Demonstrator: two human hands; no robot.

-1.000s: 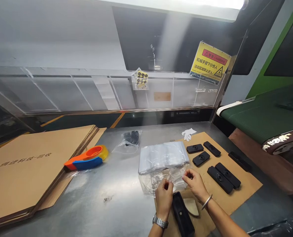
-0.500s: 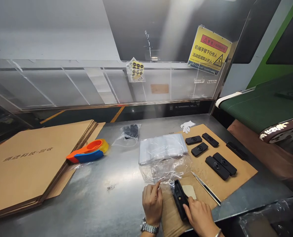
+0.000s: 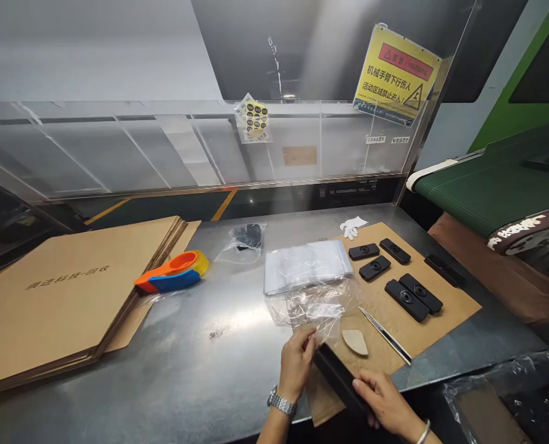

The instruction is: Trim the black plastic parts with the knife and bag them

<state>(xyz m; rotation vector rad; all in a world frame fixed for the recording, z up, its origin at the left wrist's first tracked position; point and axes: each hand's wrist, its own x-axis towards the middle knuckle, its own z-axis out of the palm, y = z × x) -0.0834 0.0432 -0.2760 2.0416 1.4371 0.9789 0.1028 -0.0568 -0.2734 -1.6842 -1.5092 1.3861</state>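
Observation:
My right hand [image 3: 385, 401] is closed around the lower end of a long black plastic part [image 3: 342, 377], which is tilted over the front of the work surface. My left hand [image 3: 297, 361], with a metal watch on its wrist, pinches the near edge of a clear plastic bag [image 3: 325, 316] just beyond the part's upper end. Beside the part a beige fan-shaped piece [image 3: 355, 342] lies on the cardboard sheet [image 3: 450, 302]. A slim utility knife [image 3: 385, 336] rests to its right. Past the bag is a stack of clear bags [image 3: 309, 266].
Several black parts [image 3: 406, 299] lie on the cardboard, with a white glove [image 3: 352, 227] behind. An orange and blue tape dispenser [image 3: 173, 272] sits by stacked flat cardboard [image 3: 71, 296]. A bagged dark item [image 3: 248, 237] lies at the back. A green conveyor [image 3: 501, 185] runs at the right.
The black part has been lifted and turned, its hollow side no longer showing. My left hand has moved right and now pinches the bag. The beige piece is more exposed.

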